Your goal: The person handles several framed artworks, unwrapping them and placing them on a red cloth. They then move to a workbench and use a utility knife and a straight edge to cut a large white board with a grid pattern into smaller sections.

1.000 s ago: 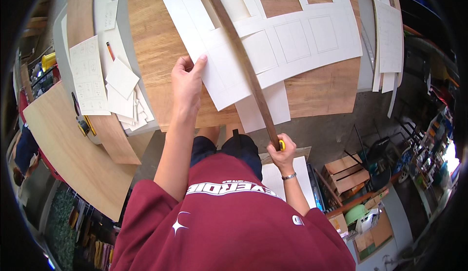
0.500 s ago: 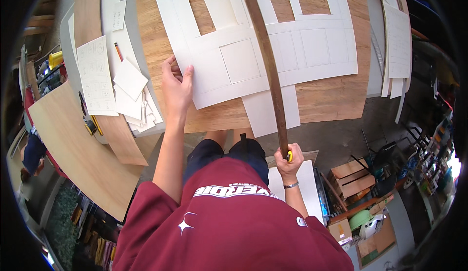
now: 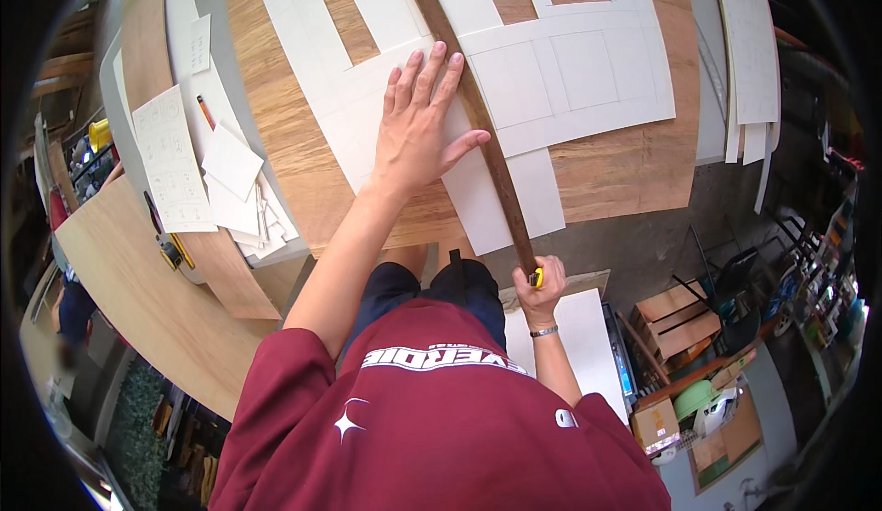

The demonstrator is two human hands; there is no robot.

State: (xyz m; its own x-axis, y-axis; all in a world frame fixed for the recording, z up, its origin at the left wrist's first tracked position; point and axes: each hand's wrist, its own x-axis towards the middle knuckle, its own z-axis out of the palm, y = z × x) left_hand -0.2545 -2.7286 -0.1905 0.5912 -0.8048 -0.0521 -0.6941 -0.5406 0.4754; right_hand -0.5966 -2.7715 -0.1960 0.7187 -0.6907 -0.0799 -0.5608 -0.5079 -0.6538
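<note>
A long brown straight strip (image 3: 496, 166) runs across the white cut-out sheet (image 3: 602, 116), from the far edge of view to beyond the near edge of the board. My left hand (image 3: 413, 139) lies flat on the sheet just left of the strip, fingers stretched out and thumb touching or close to the strip. My right hand (image 3: 542, 292) is closed round the strip's near end, past the board edge. A small yellow tool (image 3: 537, 278), its kind mostly hidden, shows in the same fist. Beneath the sheet a white piece (image 3: 537, 203) sticks out toward me.
The sheet rests on a wooden board (image 3: 634, 176). At left lie a written-on paper (image 3: 170, 162), an orange pencil (image 3: 206, 112), white offcuts (image 3: 234, 166) and a yellow-black cutter (image 3: 170, 249). More white sheets (image 3: 749, 51) lie far right. A wooden crate (image 3: 675, 318) stands at lower right.
My left hand has moved right, from the sheet's left edge to flat beside the strip. The strip's view has shifted slightly left; my right hand keeps its grip.
</note>
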